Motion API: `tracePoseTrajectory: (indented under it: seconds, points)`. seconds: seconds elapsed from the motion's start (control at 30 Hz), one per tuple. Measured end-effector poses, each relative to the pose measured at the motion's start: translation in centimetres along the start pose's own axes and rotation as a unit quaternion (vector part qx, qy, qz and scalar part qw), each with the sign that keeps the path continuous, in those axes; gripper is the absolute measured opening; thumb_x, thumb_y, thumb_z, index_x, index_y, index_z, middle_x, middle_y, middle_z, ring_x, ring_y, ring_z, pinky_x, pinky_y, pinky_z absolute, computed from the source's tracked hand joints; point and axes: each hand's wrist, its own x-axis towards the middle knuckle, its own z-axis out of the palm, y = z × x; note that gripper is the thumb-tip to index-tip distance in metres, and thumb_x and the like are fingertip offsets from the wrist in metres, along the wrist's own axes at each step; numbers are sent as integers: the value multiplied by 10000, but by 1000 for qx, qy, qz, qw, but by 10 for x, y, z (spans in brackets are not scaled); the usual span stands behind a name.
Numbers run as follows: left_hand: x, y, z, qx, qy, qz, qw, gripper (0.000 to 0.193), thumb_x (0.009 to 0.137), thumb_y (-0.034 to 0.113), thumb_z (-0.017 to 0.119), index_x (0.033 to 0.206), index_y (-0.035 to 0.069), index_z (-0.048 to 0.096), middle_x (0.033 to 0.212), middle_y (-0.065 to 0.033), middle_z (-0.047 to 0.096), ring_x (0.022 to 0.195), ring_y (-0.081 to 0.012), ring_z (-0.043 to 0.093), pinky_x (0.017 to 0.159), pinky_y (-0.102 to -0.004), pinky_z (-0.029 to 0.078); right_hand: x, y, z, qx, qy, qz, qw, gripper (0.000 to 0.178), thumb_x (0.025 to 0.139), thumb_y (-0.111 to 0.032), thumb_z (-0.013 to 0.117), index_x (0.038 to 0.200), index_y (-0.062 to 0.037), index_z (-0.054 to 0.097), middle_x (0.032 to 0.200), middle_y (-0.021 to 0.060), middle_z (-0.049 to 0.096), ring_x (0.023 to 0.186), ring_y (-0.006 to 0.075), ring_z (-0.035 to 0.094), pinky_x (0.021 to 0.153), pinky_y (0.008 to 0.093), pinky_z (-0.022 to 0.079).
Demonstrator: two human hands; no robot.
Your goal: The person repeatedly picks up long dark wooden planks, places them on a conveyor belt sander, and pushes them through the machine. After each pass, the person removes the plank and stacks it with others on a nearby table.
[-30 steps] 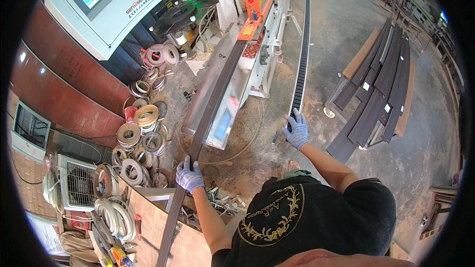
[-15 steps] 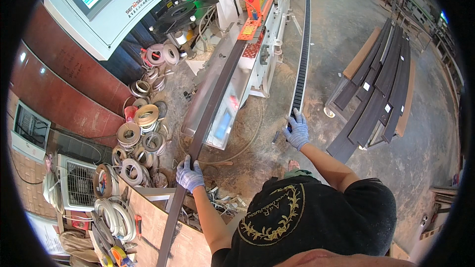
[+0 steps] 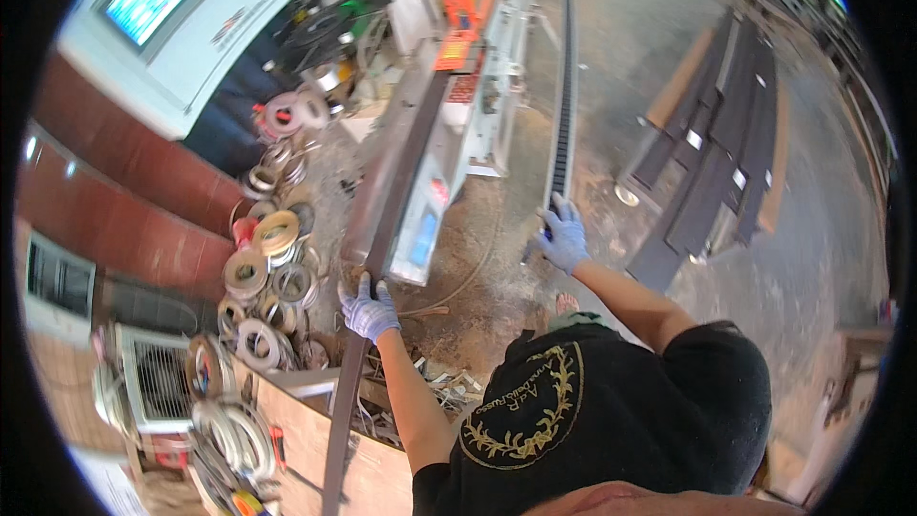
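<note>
We are laying our gloved left hand [image 3: 369,311] across a long dark strip [image 3: 346,392], probably because so narrow a length is needing a steadying touch between the machine's pale bed and the wooden bench [image 3: 296,416]. The fingers are showing at both sides of the strip, but our palm is hiding the underside, so we are not able to tell how tightly they are closing. We are resting our gloved right hand [image 3: 563,234] on the near end of the ribbed rail [image 3: 564,67], perhaps for balance or to keep it in line; whether those fingers are clenching, we are again unable to tell. The strip is lying in front of us and to our left, its far end reaching the orange guard [image 3: 458,38] and its near part passing over the bench, which is seemingly there to carry the overhang. It is looking dark brown, slender and straight-sided, with a dull, even face and no damage that we are making out, though blur is softening its edges and finer grain.
</note>
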Motion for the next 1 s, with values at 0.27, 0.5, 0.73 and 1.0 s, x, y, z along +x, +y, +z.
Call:
tracePoseTrajectory:
  seconds: [0.27,0.5,0.73,1.0]
  points:
    - [20,46,43,66,61,76,993,435,841,500,596,1258,381,578,1524,-59,248,1366,-294,280,1080,-475,261,-10,20,0,114,19,-26,993,518,766,-402,653,1210,-153,559,1445,214,330,1280,414,358,1036,517,336]
    - [-37,54,65,-12,158,238,958,536,861,506,541,1322,232,524,1483,-107,307,1367,-320,262,1114,-477,225,-77,149,-59,-50,104,312,943,519,729,-365,674,1183,-145,550,1298,178,486,1167,371,489,957,462,418]
    - [-155,77,86,-162,-79,231,956,512,863,364,600,1305,119,516,1439,-121,364,1326,-309,351,1078,-434,328,-130,313,-89,237,221,668,670,744,708,-401,734,1299,-38,464,1255,182,561,1153,330,546,962,410,438]
    - [-213,88,148,-296,-256,222,893,412,827,64,637,1231,48,556,1257,-102,545,1172,-248,510,1032,-359,388,-135,367,-83,255,298,748,536,689,703,-390,784,1184,51,562,1193,229,598,1085,313,589,921,381,456]
